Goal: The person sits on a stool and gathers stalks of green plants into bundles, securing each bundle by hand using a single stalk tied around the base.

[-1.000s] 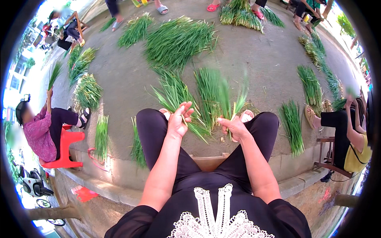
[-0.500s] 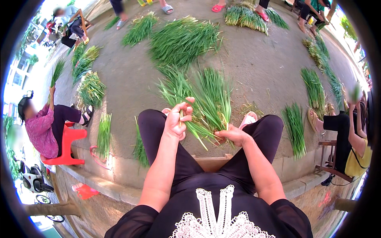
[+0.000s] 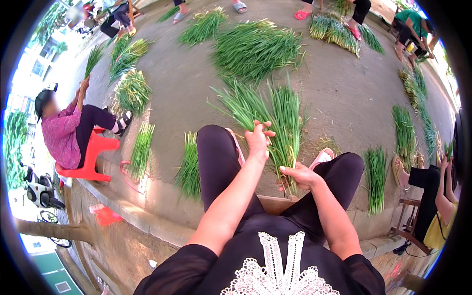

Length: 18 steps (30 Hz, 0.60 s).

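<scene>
Between my knees is a bunch of chives [image 3: 284, 118], long thin green leaves with paler stem ends toward me. My right hand [image 3: 300, 177] grips the bunch near its stem ends, thumb across the front. My left hand [image 3: 257, 141] is against the left side of the bunch, its fingers apart over the leaves. Whether a loose stalk lies under its palm is hidden. Part of the bunch fans to the upper left, beyond my left fingers.
A large heap of chives [image 3: 258, 49] lies ahead on the concrete. Smaller bundles [image 3: 189, 169] lie left and right. A person on a red stool [image 3: 93, 157] sits at left, holding chives. Another person [image 3: 445, 196] sits at right. A low curb [image 3: 147, 216] runs beside me.
My left hand has gone from a raised pinch on a pale stalk to spread fingers against the bunch. The bunch stands more together in my right hand. The view has shifted left.
</scene>
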Each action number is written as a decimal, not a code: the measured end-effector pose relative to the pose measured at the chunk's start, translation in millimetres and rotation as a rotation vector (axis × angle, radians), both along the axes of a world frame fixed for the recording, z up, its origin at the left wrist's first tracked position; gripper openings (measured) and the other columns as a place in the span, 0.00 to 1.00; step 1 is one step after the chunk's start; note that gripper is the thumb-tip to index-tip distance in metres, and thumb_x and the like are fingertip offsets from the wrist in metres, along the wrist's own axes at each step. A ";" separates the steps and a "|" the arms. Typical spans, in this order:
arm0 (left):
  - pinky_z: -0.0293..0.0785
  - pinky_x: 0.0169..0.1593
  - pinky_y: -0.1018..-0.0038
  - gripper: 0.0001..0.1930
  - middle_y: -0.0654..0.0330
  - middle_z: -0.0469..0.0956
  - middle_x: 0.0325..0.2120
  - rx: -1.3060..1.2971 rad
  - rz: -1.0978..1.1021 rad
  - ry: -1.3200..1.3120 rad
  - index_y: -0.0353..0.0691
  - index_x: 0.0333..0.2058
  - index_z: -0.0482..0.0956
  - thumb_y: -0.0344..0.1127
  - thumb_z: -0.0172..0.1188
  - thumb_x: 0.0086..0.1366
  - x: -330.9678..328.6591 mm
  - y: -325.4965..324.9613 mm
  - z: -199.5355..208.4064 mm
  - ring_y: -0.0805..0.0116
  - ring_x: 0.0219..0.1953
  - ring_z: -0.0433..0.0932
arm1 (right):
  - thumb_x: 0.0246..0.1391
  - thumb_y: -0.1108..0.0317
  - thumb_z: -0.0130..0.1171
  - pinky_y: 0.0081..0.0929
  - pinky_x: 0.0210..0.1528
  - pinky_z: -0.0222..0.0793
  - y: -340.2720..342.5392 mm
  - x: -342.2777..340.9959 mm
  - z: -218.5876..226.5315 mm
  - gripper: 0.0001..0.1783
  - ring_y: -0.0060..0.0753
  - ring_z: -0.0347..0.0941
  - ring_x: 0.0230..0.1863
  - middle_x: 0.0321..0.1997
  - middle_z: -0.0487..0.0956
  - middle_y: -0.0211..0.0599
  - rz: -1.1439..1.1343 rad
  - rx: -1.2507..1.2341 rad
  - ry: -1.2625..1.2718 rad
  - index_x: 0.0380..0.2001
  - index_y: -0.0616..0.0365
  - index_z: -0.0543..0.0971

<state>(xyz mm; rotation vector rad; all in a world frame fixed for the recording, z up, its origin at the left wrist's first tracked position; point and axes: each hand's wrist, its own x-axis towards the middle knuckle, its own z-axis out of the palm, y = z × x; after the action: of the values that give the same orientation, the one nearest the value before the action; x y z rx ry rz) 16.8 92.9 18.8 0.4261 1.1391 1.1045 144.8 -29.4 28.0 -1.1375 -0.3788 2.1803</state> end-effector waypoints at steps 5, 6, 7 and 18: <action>0.54 0.11 0.83 0.07 0.57 0.76 0.28 0.030 0.096 0.018 0.41 0.36 0.65 0.31 0.44 0.58 22.4 -8.4 2.6 0.73 0.16 0.72 | 0.52 0.68 0.55 0.39 0.34 0.76 -2.9 -3.4 -9.0 0.16 0.30 0.70 0.33 0.35 0.71 0.33 -0.053 0.056 0.000 0.43 0.59 0.68; 0.54 0.11 0.83 0.07 0.57 0.76 0.28 0.039 0.104 0.004 0.42 0.36 0.65 0.31 0.44 0.58 27.0 -10.5 4.2 0.74 0.16 0.72 | 0.52 0.68 0.55 0.39 0.34 0.76 -3.5 -5.5 -7.5 0.15 0.30 0.71 0.33 0.35 0.71 0.33 -0.066 0.057 0.007 0.43 0.59 0.68; 0.54 0.11 0.83 0.07 0.58 0.76 0.28 0.048 0.111 -0.009 0.42 0.36 0.65 0.31 0.44 0.58 30.5 -12.3 5.8 0.74 0.16 0.72 | 0.51 0.69 0.56 0.38 0.35 0.76 -4.3 -8.2 -6.3 0.15 0.30 0.71 0.33 0.35 0.71 0.32 -0.080 0.058 0.014 0.43 0.59 0.69; 0.69 0.20 0.78 0.09 0.55 0.77 0.30 0.189 0.040 -0.109 0.39 0.38 0.67 0.28 0.44 0.58 -3.6 27.1 53.1 0.71 0.19 0.73 | 0.47 0.72 0.55 0.23 0.16 0.64 -11.6 23.6 7.7 0.11 0.27 0.69 0.22 0.24 0.71 0.34 -0.190 0.042 -0.368 0.35 0.59 0.68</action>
<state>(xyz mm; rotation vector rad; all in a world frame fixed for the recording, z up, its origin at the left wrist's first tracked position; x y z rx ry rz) 13.2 120.0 71.9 0.4855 0.9547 1.2616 168.3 -41.0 35.7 -1.4896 -0.4514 1.7911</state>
